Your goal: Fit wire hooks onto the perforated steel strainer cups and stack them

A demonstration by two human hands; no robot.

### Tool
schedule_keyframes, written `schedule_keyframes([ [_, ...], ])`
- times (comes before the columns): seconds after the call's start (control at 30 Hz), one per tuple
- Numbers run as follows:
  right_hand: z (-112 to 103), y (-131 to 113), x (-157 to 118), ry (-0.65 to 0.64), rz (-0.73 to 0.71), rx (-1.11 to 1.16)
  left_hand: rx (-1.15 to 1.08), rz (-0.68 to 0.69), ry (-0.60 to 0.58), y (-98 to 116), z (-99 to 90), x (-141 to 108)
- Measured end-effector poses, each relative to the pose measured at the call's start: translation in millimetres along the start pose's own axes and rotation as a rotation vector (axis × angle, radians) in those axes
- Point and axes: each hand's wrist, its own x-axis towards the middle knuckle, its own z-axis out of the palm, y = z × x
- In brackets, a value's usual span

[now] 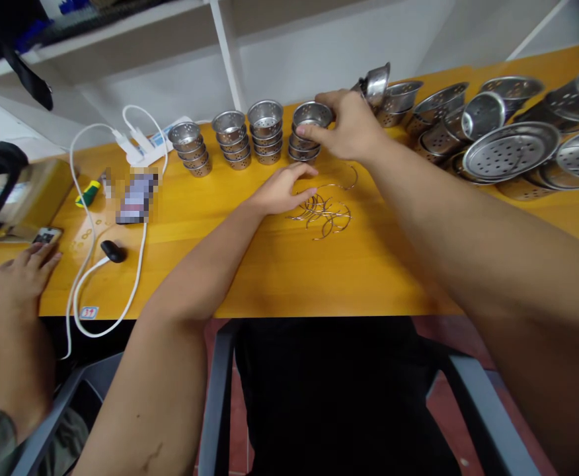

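At the right end of a row of stacked perforated metal cups, my right hand [351,122] grips the rim of the top perforated metal cup [305,118], thumb in front and fingers behind. Under that cup are others of the same kind, nested upright. My left hand [280,190] rests low over the table with its fingers apart and holds nothing. Its thumb is at the edge of a loose heap of thin curved metal wires [326,215]. Three more cup stacks stand to the left: a near one [266,135], a middle one [231,142] and a far one [190,149].
Larger perforated metal strainers [510,152] lie jumbled on the right. On the left are a power strip [148,149], white cable, phone [138,198], black mouse-like object [113,251] and yellow-green handle [88,194]. Another person's hand [19,277] touches a phone at far left.
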Motion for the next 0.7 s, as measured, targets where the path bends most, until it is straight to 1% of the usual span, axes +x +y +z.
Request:
schedule_keyframes([
  [0.07,1,-3,2,0.015,0.005,-0.075,-0.009,0.005,0.009,-4,1.7,2],
  [0.17,7,-4,7,0.047,0.055,-0.051,-0.014,-0.001,0.032,-10,4.6,5],
  [0.23,13,1,10,0.069,0.079,-0.001,-0.006,-0.023,0.046,-13,5.8,5],
  [0.3,16,13,10,0.118,0.072,0.063,0.006,-0.057,0.038,-16,6.3,4],
  [0.33,15,21,10,0.170,0.061,0.100,0.011,-0.074,0.025,-17,6.4,4],
  [0.37,13,31,10,0.258,0.064,0.139,0.016,-0.086,0.012,-18,6.4,4],
  [0.4,10,43,10,0.373,0.078,0.168,0.022,-0.091,0.001,-19,6.4,4],
  [0.47,0,69,13,0.628,0.168,0.157,0.031,-0.086,-0.006,-20,6.4,5],
  [0.5,-5,83,16,0.691,0.225,0.122,0.037,-0.078,-0.002,-20,6.3,5],
  [0.53,-9,97,19,0.710,0.294,0.090,0.041,-0.071,0.005,-19,6.1,5],
  [0.6,-14,124,29,0.663,0.402,0.037,0.042,-0.067,0.021,-17,5.5,6],
  [0.63,-14,137,35,0.627,0.416,0.014,0.039,-0.069,0.028,-16,5.2,6],
  [0.67,-13,150,42,0.595,0.397,-0.011,0.035,-0.070,0.033,-14,5.0,5],
  [0.7,-12,161,49,0.564,0.336,-0.041,0.033,-0.070,0.036,-13,4.7,5],
])
